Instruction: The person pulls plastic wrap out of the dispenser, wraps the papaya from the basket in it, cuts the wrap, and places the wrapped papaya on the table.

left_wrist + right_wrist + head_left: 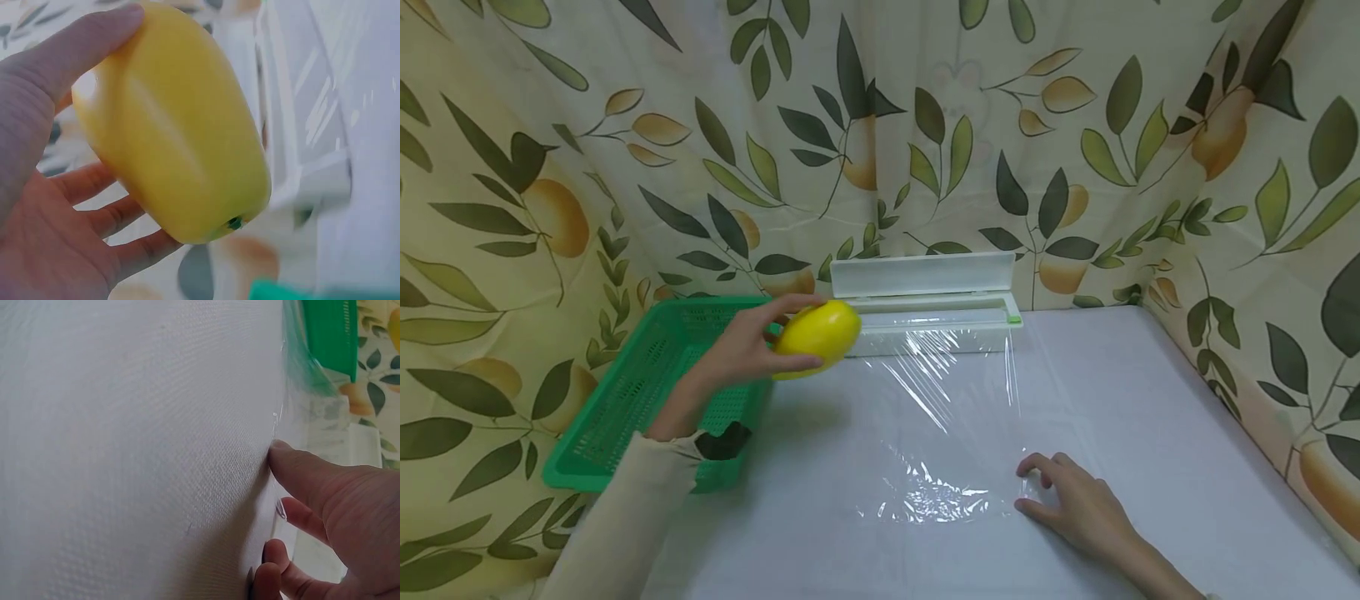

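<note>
My left hand (752, 342) grips a smooth yellow oval fruit (820, 336), raised above the table at the near-right rim of the green basket. In the left wrist view the thumb lies over the fruit (178, 125) and several fingers support it from behind; a small green stem spot shows at one end. A sheet of clear cling film (936, 417) runs from a white dispenser (925, 337) toward the front. My right hand (1078, 504) rests at the film's right edge, fingers bent, thumb and forefinger apart. In the right wrist view the thumb (306, 472) touches the film's edge.
A green perforated basket (658, 312) stands at the left of the white-covered table (1097, 375). The dispenser's white lid (925, 273) is raised at the back. A leaf-patterned curtain (880, 125) surrounds the table at the back and sides.
</note>
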Available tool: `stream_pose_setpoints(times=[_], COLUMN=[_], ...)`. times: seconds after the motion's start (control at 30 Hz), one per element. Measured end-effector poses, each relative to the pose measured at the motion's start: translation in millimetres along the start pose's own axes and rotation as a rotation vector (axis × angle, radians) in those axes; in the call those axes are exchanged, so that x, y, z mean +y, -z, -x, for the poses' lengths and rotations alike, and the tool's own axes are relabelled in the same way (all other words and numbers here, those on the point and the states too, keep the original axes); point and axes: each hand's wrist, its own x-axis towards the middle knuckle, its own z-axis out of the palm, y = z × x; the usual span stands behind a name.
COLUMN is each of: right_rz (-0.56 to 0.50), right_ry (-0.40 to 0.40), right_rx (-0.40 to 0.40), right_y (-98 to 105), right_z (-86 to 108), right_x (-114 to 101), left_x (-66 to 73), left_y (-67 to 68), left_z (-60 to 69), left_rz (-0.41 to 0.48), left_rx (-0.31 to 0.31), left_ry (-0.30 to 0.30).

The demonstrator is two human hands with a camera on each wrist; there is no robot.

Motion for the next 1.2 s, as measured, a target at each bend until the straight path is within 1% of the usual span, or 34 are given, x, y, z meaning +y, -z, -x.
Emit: stream_pose_setpoints(times=[0.1,0.2,0.27,0.4,0.47,0.57,0.77,0.87,0.93,1.1,1.2], right_rz=[0.002,0.006,0.013,0.021,0.018,0.012,0.007,0.005,0.002,0.003,0.005], right_ry=[-0.002,0.002,0.007,0.023,0.025,0.017,-0.004,-0.011,-0.029,-0.084,-0.094], right_rx=[0.007,0.020,0.030,0.056,0.061,0.050,-0.008,-0.033,-0.047,-0.073,-0.073], right_y=[0,-2,-2,-3,-3,-2,0,1,2,3,4], right_z=[-0.2,-0.6,0.7,2.7,2.5,2.1,-1.7,-4.0,-5.0,-7.7,-9.2], right_x=[0,-1,0,1,1,0,-2,-4,-6,-10,-11], left_x=[6.2,10.9,11.9,9.9,8.7,8.1,7.9,6.7,6.7,7.2,5.2], left_y=[-25.3,-48.7,-65.8,-96.9,-109.3,-127.5,-162.7,-176.4,-182.8,-191.4,-195.6], left_z=[-14.4,-24.9,-28.6,-34.3,-36.2,-38.5,-41.8,-41.9,-42.0,-42.5,-43.7], left_rz=[0.027,0.050,0.067,0.075,0.058,0.031,0.006,-0.006,-0.010,-0.020,-0.028], left_rx=[-0.049,-0.090,-0.114,-0.161,-0.184,-0.214,-0.285,-0.313,-0.325,-0.352,-0.371], left_ry=[-0.049,-0.070,-0.080,-0.118,-0.133,-0.130,-0.114,-0.088,-0.076,-0.035,-0.011])
